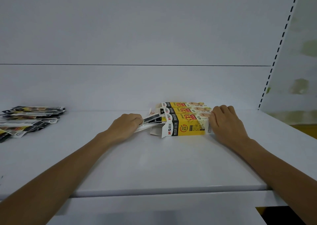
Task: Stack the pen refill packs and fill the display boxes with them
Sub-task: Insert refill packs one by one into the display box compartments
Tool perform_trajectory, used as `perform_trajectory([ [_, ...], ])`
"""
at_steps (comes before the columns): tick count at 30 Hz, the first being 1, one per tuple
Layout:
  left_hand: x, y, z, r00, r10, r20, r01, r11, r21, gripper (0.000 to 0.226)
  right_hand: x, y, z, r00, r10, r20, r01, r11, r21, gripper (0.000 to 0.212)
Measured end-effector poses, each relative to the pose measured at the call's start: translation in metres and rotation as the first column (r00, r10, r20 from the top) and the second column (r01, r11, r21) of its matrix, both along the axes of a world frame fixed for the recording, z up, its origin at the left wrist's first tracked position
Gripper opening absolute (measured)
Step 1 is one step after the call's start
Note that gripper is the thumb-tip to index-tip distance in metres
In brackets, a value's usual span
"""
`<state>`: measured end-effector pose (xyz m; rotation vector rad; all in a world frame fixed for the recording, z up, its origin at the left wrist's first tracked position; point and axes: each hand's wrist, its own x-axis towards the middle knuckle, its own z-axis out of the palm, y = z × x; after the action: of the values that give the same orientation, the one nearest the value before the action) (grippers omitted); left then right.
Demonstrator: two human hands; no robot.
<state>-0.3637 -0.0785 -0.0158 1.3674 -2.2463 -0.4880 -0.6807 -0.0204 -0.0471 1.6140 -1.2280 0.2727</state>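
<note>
Three yellow and black display boxes lie side by side on the white shelf, long sides touching. The nearest box [187, 126] has its left end flaps open. My left hand [127, 124] grips a small stack of pen refill packs [151, 121], whose far end sits in that open end. My right hand [224, 121] holds the nearest box at its right end, fingers curled over the top edge. The two boxes behind it [183, 107] lie against the back panel. A loose pile of refill packs [29, 120] lies at the far left of the shelf.
The white shelf board [154, 164] ends in a rounded front edge near me. A slotted upright [281, 43] runs up the right side of the back panel. A lower shelf shows at the bottom.
</note>
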Motion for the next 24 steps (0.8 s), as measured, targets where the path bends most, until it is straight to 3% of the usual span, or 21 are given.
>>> perform_trajectory([
  [15,0.032,-0.002,0.016,0.933,0.132,0.335,-0.048,0.967,-0.249,0.030,0.000,-0.003,-0.001,0.998,-0.057,0.015,0.056,0.997,0.044,0.021],
  [20,0.039,0.000,0.012,0.928,0.149,0.340,-0.072,0.971,-0.229,0.031,0.001,0.000,0.000,0.999,-0.031,0.011,0.031,0.999,0.034,0.018],
  [24,0.058,-0.003,0.013,0.933,0.236,0.271,-0.189,0.964,-0.188,0.032,0.002,0.001,0.000,0.999,-0.036,-0.004,0.036,0.999,0.019,0.019],
])
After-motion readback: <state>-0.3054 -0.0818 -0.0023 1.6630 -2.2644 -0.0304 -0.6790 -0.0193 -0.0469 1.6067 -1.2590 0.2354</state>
